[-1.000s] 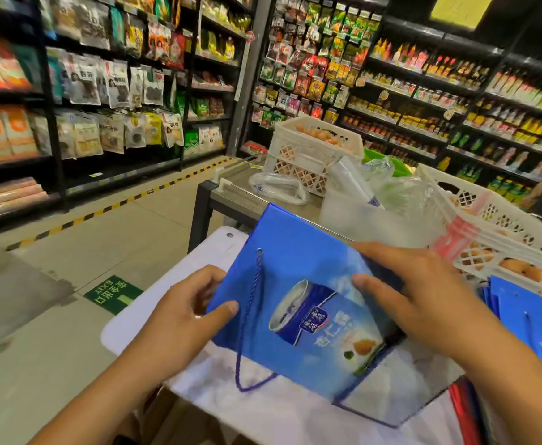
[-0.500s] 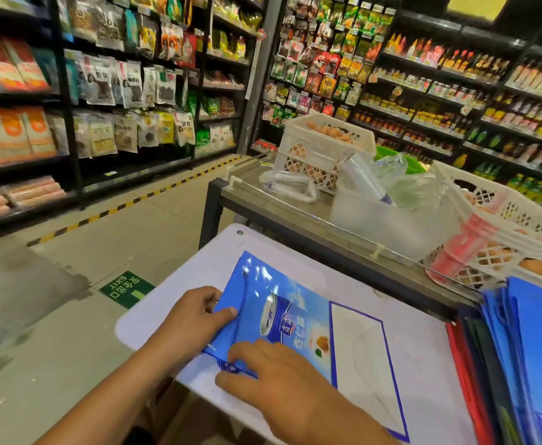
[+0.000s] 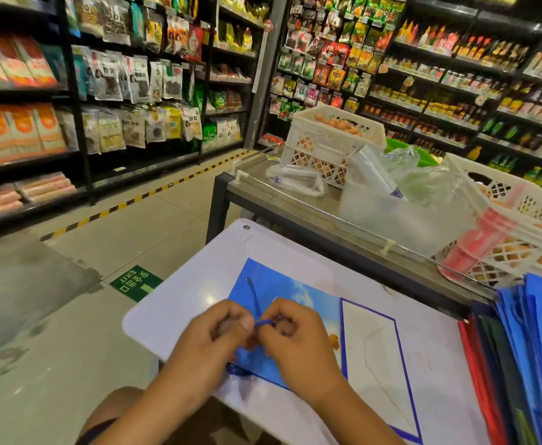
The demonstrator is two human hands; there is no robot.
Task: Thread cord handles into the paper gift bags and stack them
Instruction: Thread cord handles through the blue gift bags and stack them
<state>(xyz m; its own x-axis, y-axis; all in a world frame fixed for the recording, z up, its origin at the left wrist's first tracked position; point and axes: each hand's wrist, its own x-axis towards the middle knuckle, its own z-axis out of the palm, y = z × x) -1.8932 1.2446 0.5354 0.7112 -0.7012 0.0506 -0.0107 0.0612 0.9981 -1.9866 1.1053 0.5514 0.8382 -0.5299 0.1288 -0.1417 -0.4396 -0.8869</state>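
Note:
A blue paper gift bag (image 3: 290,292) lies flat on the white board (image 3: 199,284), its white bottom panel to the right. A blue cord handle (image 3: 254,297) runs from a hole near the bag's far left edge toward me. My left hand (image 3: 213,337) and my right hand (image 3: 298,340) meet over the bag's middle, each pinching the cord's near end between thumb and fingertips. The hands hide the print on the bag.
A stack of blue and red flat bags (image 3: 526,354) stands on edge at the board's right. Behind is a metal table (image 3: 253,184) with white egg crates (image 3: 324,142), a clear tub (image 3: 391,216) and plastic bags. Store shelves line the aisle.
The bag went from raised in both hands to lying flat on the board. Both hands then left its surface and came together on the cord end.

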